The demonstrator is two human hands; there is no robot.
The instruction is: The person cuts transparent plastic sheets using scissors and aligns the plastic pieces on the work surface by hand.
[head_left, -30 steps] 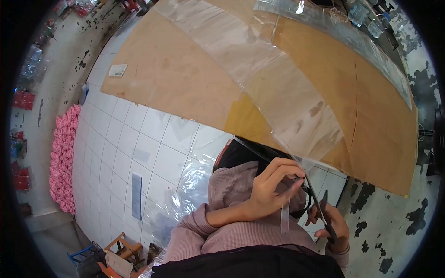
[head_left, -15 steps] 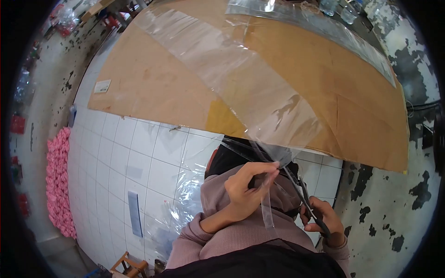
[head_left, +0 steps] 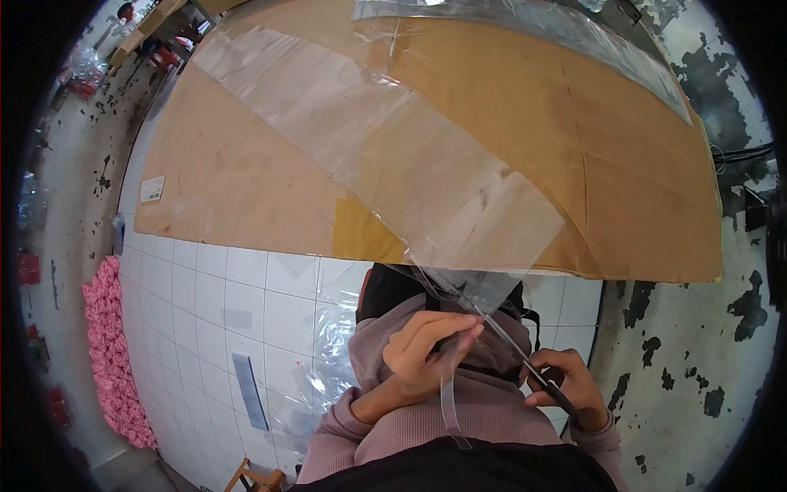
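A long clear plastic sheet (head_left: pixel 443 168) runs diagonally over the cardboard (head_left: pixel 254 164), and its near end hangs over the cardboard's edge toward my lap. My left hand (head_left: pixel 430 348) pinches the sheet's near edge between thumb and fingers. A narrow clear strip (head_left: pixel 449 406) dangles below that hand. My right hand (head_left: pixel 574 381) grips the dark handles of a pair of scissors (head_left: pixel 512 346). Their blades lie nearly together and point up-left, with the tips at the plastic beside my left fingertips. Whether the blades are through the plastic I cannot tell.
More clear plastic (head_left: pixel 533 29) lies along the cardboard's far edge. On the white tiled floor (head_left: pixel 205 295) are crumpled clear plastic (head_left: pixel 332 353) and a flat bluish strip (head_left: pixel 249 392). A pink bundle (head_left: pixel 119 353) stands at the left, and a wooden stool (head_left: pixel 254 477) at the bottom.
The scissor blades have come together from a wider gap. Both hands remain near the sheet's end, and the left still pinches. The whole view has shifted slightly.
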